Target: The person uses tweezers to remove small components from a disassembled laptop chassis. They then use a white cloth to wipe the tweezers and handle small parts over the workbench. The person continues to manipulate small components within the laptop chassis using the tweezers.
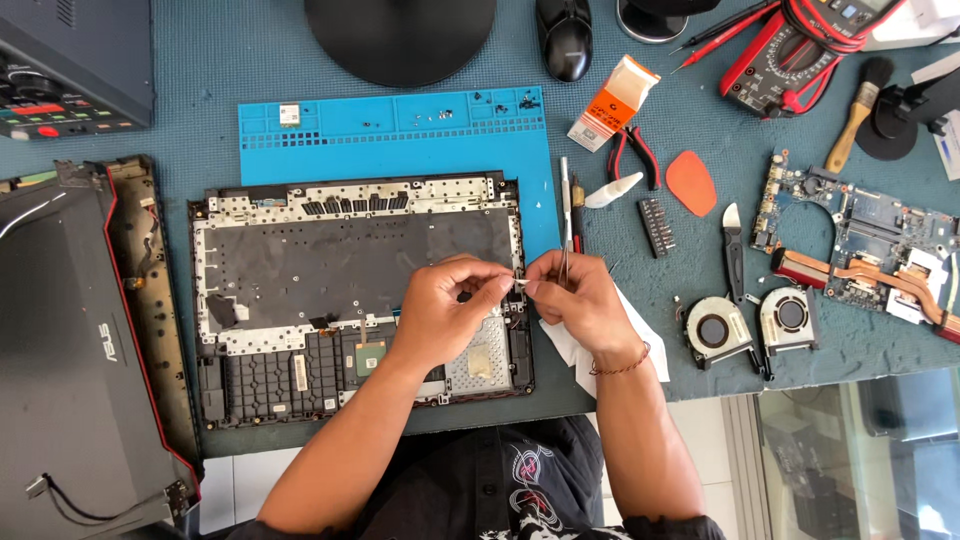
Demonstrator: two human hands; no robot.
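Laptop lid (pixel 80 350): dark, lying flat, far left of both hands, at the worktop (pixel 200 90) edge.
Laptop base shell (pixel 360 290): opened, underside of keyboard up; lies under and left of the left hand.
Blue repair mat (pixel 400 130): beyond the shell, above both hands; small screws in its tray cells.
Left hand (pixel 445 310): over the shell's right part; grip closed to a pinch, thumb and forefinger on a small white piece (pixel 519 283).
Small white piece: between the two hands, held from both sides; what it is, cannot tell.
Right hand (pixel 580 300): just right of the left hand; grip pinched shut on the same piece, with tweezers (pixel 565 215) upright through the fingers.
White cloth (pixel 600 350): beneath the right hand.
Red-handled cutters (pixel 632 152): above right of the right hand.
Orange pry pick (pixel 691 182): right of the cutters.
Two cooling fans (pixel 750 325): right of the right hand, well apart.
Motherboard (pixel 860 240): far right, copper heat pipes on it.
Multimeter (pixel 790 50): far corner, top right.
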